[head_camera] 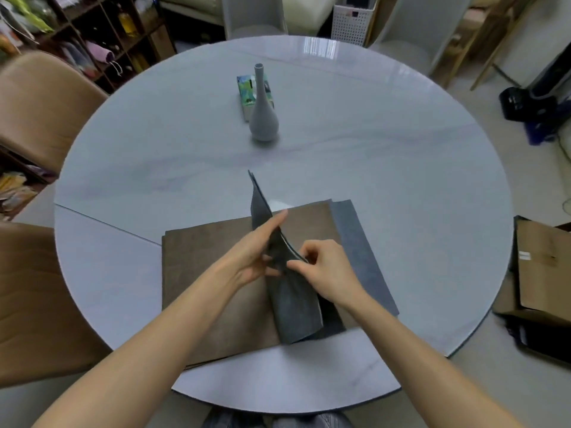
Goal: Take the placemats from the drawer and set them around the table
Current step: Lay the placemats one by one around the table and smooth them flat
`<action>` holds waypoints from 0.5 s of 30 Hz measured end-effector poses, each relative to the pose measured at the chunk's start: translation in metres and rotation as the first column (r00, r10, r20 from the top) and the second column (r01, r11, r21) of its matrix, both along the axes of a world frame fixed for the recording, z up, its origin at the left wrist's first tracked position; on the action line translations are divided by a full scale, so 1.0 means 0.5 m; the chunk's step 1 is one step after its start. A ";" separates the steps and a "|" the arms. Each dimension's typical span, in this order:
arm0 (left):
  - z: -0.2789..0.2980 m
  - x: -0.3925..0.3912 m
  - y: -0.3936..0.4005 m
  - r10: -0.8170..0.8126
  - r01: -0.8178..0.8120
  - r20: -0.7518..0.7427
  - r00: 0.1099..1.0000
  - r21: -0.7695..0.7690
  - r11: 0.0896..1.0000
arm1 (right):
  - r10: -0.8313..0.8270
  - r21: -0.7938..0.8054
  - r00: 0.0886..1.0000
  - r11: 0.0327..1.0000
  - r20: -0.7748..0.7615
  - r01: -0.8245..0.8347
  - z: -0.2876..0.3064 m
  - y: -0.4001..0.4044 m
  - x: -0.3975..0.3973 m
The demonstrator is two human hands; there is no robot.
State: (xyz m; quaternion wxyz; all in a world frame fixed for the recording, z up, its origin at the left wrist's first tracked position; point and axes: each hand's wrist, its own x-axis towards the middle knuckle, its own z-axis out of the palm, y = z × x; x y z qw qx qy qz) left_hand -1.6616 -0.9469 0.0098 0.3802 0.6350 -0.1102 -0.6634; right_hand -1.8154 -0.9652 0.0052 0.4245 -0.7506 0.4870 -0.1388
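Both bare forearms reach in from the bottom of the view to a stack of placemats [216, 273] lying at the near edge of the round table [401, 165]. The left hand [256, 251] is held open, its flat fingers braced against one side of a grey placemat [293, 304] that stands up on edge from the pile, while the right hand [324, 267] is closed in a pinch on that mat's raised edge. The step in hand looks to be peeling this one mat free of the rest. To do it well, the person would likely want the pinch to catch a single layer only, since a pale seam along the raised edge suggests two layers lying close together, and the left hand could then drop onto the brown mat to pin the pile as the grey one lifts away. The mats are thin, floppy rectangles with a matte, suede-like nap, one side brown and one slate grey; another grey mat [364, 257] shows flat at the right of the stack. The tabletop is glossy and pale with faint marbled veins. Near its middle stand a slim-necked, matte grey vase [263, 118] and, just behind it, a printed tissue box [245, 88]. Tan padded chairs [46, 112] sit at the left.
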 end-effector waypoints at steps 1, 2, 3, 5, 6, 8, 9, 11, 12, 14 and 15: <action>0.010 0.008 0.005 0.012 -0.012 0.020 1.000 0.004 1.000 | -0.001 -0.027 0.999 1.000 -0.040 0.000 0.001 0.008 0.023; 0.013 0.018 0.011 0.027 -0.027 0.046 0.999 0.007 1.000 | -0.005 -0.039 0.997 0.999 -0.073 0.002 0.001 0.013 0.042; 0.019 0.028 0.019 0.051 -0.052 0.060 0.997 0.013 0.999 | -0.002 -0.049 0.996 0.999 -0.093 -0.002 0.001 0.016 0.057; 0.015 0.050 0.032 0.074 -0.074 0.091 0.993 -0.011 0.997 | 0.016 -0.065 0.996 0.998 -0.091 -0.022 -0.004 0.021 0.077; 0.014 0.058 0.039 0.063 -0.060 0.108 0.992 -0.026 0.998 | 0.022 -0.079 0.997 0.996 -0.080 -0.029 -0.005 0.023 0.083; 0.013 0.068 0.054 0.054 -0.051 0.120 0.991 -0.027 0.998 | 0.021 -0.133 0.998 0.991 -0.055 -0.028 -0.012 0.028 0.090; 0.012 0.071 0.060 0.060 -0.059 0.129 0.990 -0.014 0.998 | 0.014 -0.166 0.999 0.986 -0.045 -0.021 -0.017 0.030 0.092; 0.012 0.075 0.071 0.076 -0.081 0.158 0.985 0.022 0.996 | 0.004 -0.195 1.000 0.981 -0.011 -0.006 -0.026 0.036 0.092; 0.011 0.078 0.076 0.072 -0.079 0.175 0.982 0.035 0.996 | 0.005 -0.196 1.000 0.981 0.019 -0.001 -0.030 0.039 0.092; 0.010 0.083 0.083 0.084 -0.090 0.176 0.981 0.024 0.996 | 0.000 -0.182 0.997 0.983 0.082 0.015 -0.031 0.048 0.097; 0.009 0.087 0.089 0.110 -0.112 0.164 0.980 0.003 0.994 | -0.015 -0.172 0.994 0.985 0.108 0.034 -0.029 0.051 0.101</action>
